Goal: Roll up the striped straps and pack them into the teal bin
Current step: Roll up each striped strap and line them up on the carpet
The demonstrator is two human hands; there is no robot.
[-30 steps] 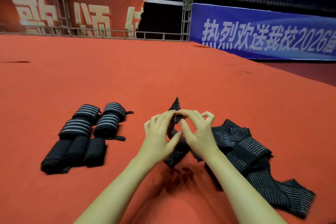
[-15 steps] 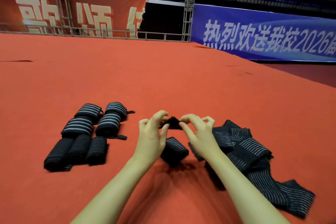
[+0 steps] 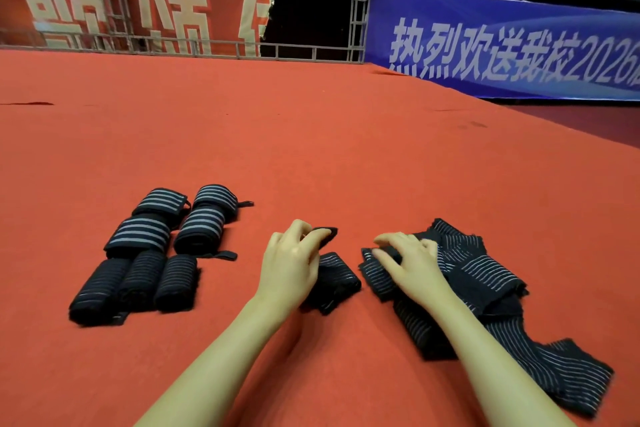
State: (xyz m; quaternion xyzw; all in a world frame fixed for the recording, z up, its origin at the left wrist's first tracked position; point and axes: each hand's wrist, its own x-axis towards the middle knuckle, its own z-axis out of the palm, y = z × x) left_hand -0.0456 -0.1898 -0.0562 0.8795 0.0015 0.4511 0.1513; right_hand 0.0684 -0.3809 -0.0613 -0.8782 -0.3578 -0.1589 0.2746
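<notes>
Item 1, red carpet [image 3: 311, 149]: flat, short-napped fabric surface under everything you handle; wide bare stretch beyond your hands up to a metal railing [image 3: 173, 45], plus open strips between the groups below.

Item 2, rolled straps [image 3: 152, 250]: seven black elastic cylinders with grey stripes, set in close rows at your left, touching one another, well apart from your hands.

Item 3, fresh roll [image 3: 332, 284]: stubby, ribbed, thin pale stripes, lying on the carpet just beside your left hand [image 3: 287, 270]. That hand's thumb and fingers pinch its black tab end [image 3: 325, 234].

Item 4, loose strap pile [image 3: 485, 274]: unrolled knit bands, crumpled and overlapping at your right, one tail trailing toward the lower right edge. Your right hand [image 3: 412, 263] rests on the pile's near-left edge, fingers spread and slightly curled; whether they grip a band, you cannot tell.

Item 5, backdrop: red banner [image 3: 138, 10] and blue banner [image 3: 502, 42] with pale lettering.
</notes>
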